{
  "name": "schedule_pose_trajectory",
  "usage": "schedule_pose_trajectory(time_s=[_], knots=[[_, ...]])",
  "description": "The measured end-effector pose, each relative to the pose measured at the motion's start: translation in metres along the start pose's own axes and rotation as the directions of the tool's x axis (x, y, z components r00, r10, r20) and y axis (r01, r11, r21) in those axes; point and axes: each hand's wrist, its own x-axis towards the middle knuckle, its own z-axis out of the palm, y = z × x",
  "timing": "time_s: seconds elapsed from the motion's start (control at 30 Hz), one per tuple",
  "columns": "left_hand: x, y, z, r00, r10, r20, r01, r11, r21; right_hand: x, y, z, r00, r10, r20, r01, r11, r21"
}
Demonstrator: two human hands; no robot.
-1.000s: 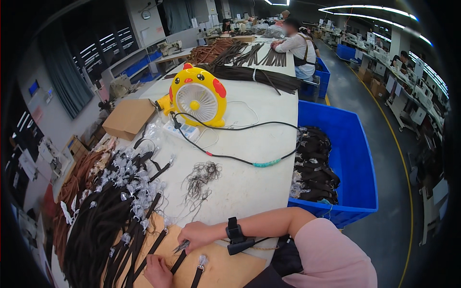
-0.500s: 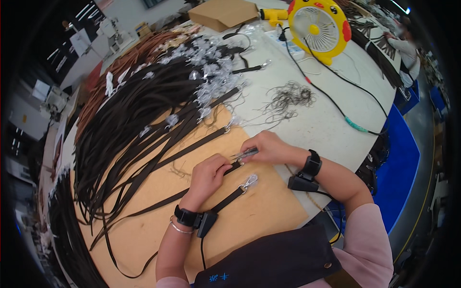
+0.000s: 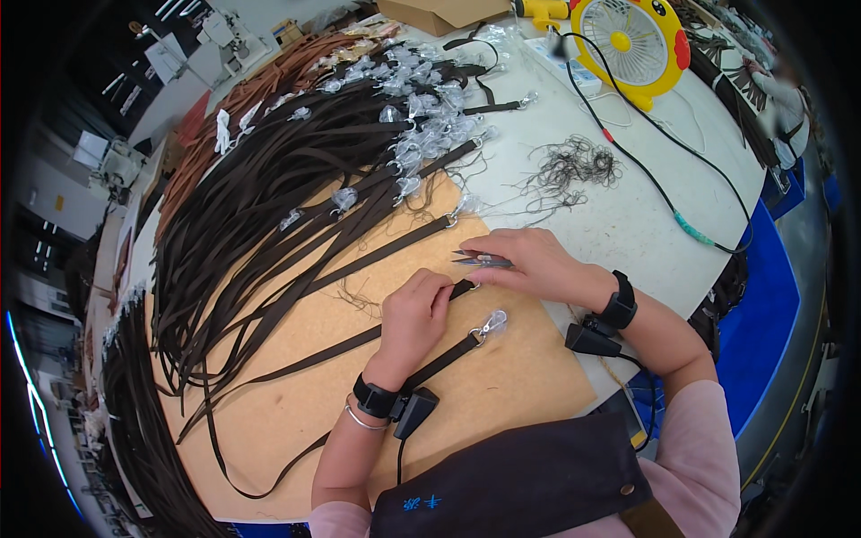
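My left hand [image 3: 413, 316] is closed, its fingertips pinching a dark brown strap [image 3: 345, 344] near its ring end. In my right hand [image 3: 543, 262] is a pair of thread snips [image 3: 482, 259], blades pointing left just above the strap. The right fingertips come close to the strap's metal ring; whether they touch it cannot be made out. Nearer to me, partly under my left forearm, lies another strap [image 3: 441, 360] with a plastic-wrapped clasp [image 3: 491, 325]. A further strap [image 3: 377, 255] lies beyond my left hand.
A heap of dark straps [image 3: 242, 206] with plastic-wrapped clasps covers the left and far side. Loose threads [image 3: 578, 169] lie on the white table. Behind stand a yellow fan [image 3: 650, 90] with a trailing cable [image 3: 650, 193] and a cardboard box [image 3: 439, 13]. A person [image 3: 782, 103] works at far right.
The snips have lifted away from the strap and my left fingers. My left hand keeps its pinch on the strap. The whole view has shifted slightly, moving the scene rightward.
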Motion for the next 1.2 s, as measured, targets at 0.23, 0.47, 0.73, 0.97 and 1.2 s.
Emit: schedule_pose_trajectory(time_s=[0.23,0.47,0.73,0.97,1.2], knots=[[0.000,-0.005,0.005,0.982,-0.186,0.012,0.184,0.960,-0.212,-0.008,0.000,0.000,0.957,-0.275,0.095,0.291,0.911,-0.293],[0.001,-0.003,0.006,0.976,-0.212,0.036,0.215,0.951,-0.220,-0.007,-0.002,-0.001,0.949,-0.302,0.094,0.316,0.913,-0.258],[0.003,-0.003,0.004,0.996,-0.091,0.019,0.093,0.984,-0.152,-0.001,-0.016,-0.005,0.978,-0.145,0.149,0.175,0.960,-0.217],[0.001,-0.004,0.003,0.989,-0.141,0.035,0.145,0.969,-0.199,0.001,-0.014,-0.004,0.973,-0.120,0.195,0.165,0.958,-0.235],[-0.001,-0.008,0.005,0.967,-0.248,0.060,0.255,0.927,-0.274,-0.006,-0.010,0.002,0.981,-0.173,0.090,0.187,0.966,-0.178]])
